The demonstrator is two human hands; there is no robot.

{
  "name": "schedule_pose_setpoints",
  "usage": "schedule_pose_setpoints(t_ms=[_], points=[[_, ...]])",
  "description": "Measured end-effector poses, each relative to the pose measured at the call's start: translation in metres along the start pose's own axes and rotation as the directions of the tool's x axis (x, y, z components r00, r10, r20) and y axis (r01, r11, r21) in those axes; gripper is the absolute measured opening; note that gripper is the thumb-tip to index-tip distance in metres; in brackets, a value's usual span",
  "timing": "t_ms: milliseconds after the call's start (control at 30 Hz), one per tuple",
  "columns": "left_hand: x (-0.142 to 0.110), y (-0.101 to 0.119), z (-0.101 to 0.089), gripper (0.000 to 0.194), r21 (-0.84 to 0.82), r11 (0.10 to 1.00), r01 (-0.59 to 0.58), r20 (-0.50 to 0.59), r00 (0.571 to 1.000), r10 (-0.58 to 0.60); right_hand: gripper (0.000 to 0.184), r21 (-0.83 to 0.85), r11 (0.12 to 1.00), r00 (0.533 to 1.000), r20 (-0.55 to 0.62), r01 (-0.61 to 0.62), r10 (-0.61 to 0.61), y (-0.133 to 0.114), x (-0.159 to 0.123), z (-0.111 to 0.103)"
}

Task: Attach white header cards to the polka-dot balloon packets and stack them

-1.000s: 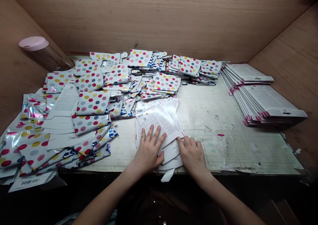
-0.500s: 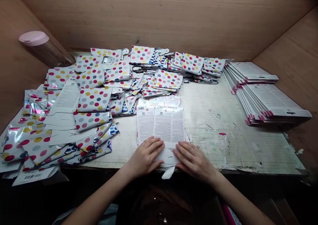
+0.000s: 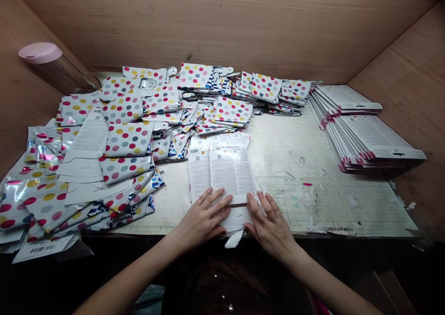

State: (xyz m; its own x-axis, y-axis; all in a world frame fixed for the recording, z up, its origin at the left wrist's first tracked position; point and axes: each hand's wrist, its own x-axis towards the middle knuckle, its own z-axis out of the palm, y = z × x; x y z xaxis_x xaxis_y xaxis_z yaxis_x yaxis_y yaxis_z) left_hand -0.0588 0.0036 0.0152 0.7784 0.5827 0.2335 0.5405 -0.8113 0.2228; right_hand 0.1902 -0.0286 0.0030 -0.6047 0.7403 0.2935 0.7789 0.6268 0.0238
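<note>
Scuffed workbench (image 3: 330, 203), polka-dot packets (image 3: 128, 139) heaped left, stacked printed cards (image 3: 375, 136) right

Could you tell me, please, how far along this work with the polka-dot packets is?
Done-looking: the tidy stacks of printed cards at the right. In hand: the left hand and right hand press a pile of printed sheets. Left: the heap of polka-dot packets across the table's left side.

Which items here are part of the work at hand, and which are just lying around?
In use:
left hand
right hand
printed white paper inserts

Not touched:
polka-dot packets
stacked white cards
pink-lidded bottle
</note>
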Motion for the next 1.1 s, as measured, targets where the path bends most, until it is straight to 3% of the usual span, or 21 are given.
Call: schedule_pose_setpoints(t_ms=[100, 200, 400, 533, 700, 767, 833, 933, 1033, 1100], points=[[0.000, 0.001, 0.002, 0.040, -0.022, 1.000, 0.011, 0.006, 1.000, -0.011, 0.053, -0.041, 0.997, 0.996, 0.049, -0.071, 0.073, -0.013, 0.004, 0.005], [-0.001, 0.002, 0.005, 0.043, -0.027, 0.999, 0.022, -0.009, 1.000, -0.022, 0.061, 0.020, 0.992, 0.992, 0.018, -0.127, 0.127, -0.012, 0.007, 0.011], [-0.008, 0.001, 0.009, 0.041, 0.015, 0.997, -0.078, -0.089, 0.993, 0.079, 0.042, 0.201, 0.967, 0.985, -0.105, 0.155, -0.136, 0.024, 0.000, 0.008], [-0.006, 0.000, 0.006, 0.027, 0.035, 0.994, -0.106, -0.206, 0.972, 0.110, 0.037, 0.162, 0.967, 0.979, -0.073, 0.199, -0.189, 0.031, 0.005, 0.004], [0.002, 0.004, 0.007, 0.031, 0.048, 0.998, -0.030, -0.216, 0.976, 0.040, 0.034, 0.156, 0.945, 0.954, -0.133, 0.289, -0.270, 0.024, 0.020, 0.004], [0.005, 0.006, 0.009, 0.034, -0.009, 1.000, 0.024, -0.211, 0.977, -0.025, 0.029, 0.227, 0.941, 0.964, -0.142, 0.251, -0.223, 0.022, 0.025, 0.003], [0.008, 0.009, 0.010, 0.025, -0.139, 0.979, 0.148, -0.215, 0.961, -0.176, 0.023, 0.342, 0.928, 0.985, -0.132, 0.147, -0.107, 0.019, 0.029, 0.001], [0.012, 0.013, 0.010, 0.021, -0.309, 0.880, 0.361, -0.191, 0.883, -0.429, 0.018, 0.531, 0.845, 0.986, -0.091, -0.070, 0.138, 0.013, 0.035, -0.001], [0.017, 0.015, 0.008, 0.013, -0.360, 0.800, 0.480, -0.151, 0.816, -0.558, 0.015, 0.616, 0.758, 0.941, -0.076, -0.216, 0.329, 0.005, 0.040, 0.003], [0.021, 0.015, 0.005, 0.009, -0.383, 0.747, 0.543, -0.111, 0.776, -0.621, 0.017, 0.601, 0.756, 0.923, -0.073, -0.261, 0.377, 0.002, 0.041, 0.006]])
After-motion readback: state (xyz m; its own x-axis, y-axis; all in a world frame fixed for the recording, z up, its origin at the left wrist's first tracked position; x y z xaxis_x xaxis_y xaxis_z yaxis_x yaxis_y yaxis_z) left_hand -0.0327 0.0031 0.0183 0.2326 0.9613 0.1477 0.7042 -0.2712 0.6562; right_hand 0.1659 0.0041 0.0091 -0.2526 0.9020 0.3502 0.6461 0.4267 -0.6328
